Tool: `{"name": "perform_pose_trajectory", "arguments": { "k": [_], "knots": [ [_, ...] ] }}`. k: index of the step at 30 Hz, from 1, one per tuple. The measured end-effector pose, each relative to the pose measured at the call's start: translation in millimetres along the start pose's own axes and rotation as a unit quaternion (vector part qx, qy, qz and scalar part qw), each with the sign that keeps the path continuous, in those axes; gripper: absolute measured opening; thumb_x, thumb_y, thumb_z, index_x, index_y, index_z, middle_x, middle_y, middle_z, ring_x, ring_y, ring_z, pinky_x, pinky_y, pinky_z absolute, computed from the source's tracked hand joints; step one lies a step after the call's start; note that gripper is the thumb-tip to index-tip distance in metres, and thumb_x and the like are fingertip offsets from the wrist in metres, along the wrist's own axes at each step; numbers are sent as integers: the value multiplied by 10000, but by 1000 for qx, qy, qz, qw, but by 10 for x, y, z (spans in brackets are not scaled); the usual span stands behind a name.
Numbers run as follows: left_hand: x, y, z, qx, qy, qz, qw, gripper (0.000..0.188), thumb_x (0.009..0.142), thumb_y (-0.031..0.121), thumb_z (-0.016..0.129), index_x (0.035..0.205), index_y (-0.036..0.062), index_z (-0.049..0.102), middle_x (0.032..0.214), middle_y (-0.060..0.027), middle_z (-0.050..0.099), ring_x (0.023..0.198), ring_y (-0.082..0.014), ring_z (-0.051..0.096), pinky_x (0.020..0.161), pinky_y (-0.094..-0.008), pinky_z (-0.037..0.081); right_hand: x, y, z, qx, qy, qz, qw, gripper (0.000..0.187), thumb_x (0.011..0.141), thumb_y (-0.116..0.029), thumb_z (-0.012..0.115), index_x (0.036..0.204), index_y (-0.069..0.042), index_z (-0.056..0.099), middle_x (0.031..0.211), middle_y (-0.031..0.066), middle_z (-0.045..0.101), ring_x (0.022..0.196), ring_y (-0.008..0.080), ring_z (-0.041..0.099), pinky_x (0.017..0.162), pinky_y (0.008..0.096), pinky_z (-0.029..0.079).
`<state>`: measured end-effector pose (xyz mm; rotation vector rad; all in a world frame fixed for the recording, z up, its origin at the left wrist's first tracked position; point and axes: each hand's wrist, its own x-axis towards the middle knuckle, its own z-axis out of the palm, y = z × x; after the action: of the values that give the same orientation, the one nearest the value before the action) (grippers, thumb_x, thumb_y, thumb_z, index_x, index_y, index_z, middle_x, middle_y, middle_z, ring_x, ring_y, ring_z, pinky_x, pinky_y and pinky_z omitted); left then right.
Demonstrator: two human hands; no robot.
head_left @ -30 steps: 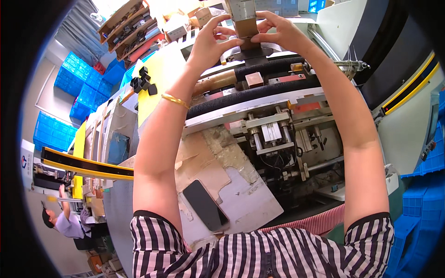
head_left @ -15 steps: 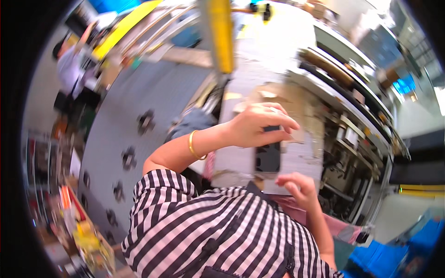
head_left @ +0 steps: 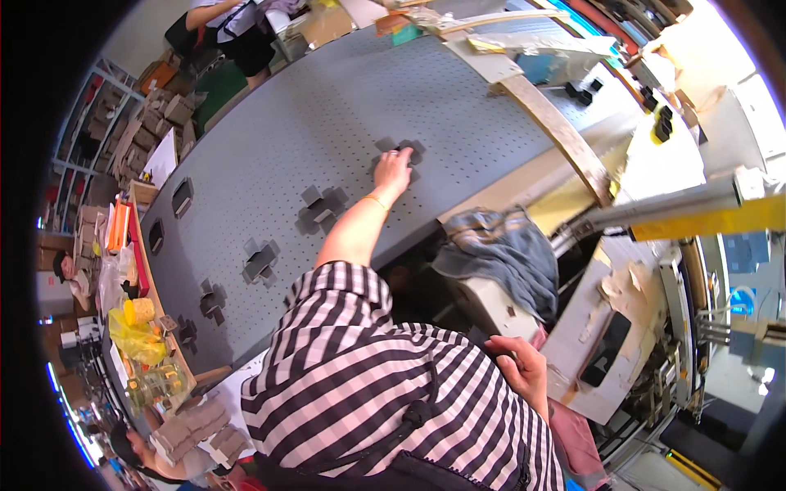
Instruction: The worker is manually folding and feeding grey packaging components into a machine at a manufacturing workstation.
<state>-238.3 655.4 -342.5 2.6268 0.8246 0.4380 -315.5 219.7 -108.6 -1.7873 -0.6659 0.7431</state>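
Note:
My left hand reaches far out over a grey perforated table. Its fingertips are closed at a flat, dark, cross-shaped piece, partly hidden under them. Nearer along the same row lie more cross-shaped pieces, among them one beside my left forearm and another further left. Close to my body, my right hand hovers with loosely bent fingers and nothing seen in them. To its right, a black rectangular piece lies on a pale work surface with torn brown paper.
A grey-blue cloth drapes over a pale box between the two surfaces. A yellow-and-grey beam crosses at the right. Yellow bags and boxes line the left edge. Another person stands beyond the table's far side.
My view has turned left towards the grey table. My left hand has gone from above the black rectangular piece to a cross-shaped piece; my right hand stays near my body.

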Motion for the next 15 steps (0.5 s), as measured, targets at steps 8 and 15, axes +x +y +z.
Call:
{"name": "perform_pose_trajectory", "arguments": {
  "k": [8,15],
  "knots": [
    [374,449,85,-272,-210,209,916,213,712,271,730,861,122,761,802,-100,724,723,-229,695,672,-361,540,239,-253,200,-109,-28,11,994,240,859,-54,600,1084,6,659,997,126,696,938,233,656,859,327,484],
    [-823,2118,-1768,-410,-278,425,757,230,759,307,787,832,91,755,795,-49,717,750,-162,664,678,-306,498,70,-116,-606,-137,191,-175,956,339,968,-95,500,1270,52,548,1232,160,620,1133,251,588,1034,371,406]
  ]
}}
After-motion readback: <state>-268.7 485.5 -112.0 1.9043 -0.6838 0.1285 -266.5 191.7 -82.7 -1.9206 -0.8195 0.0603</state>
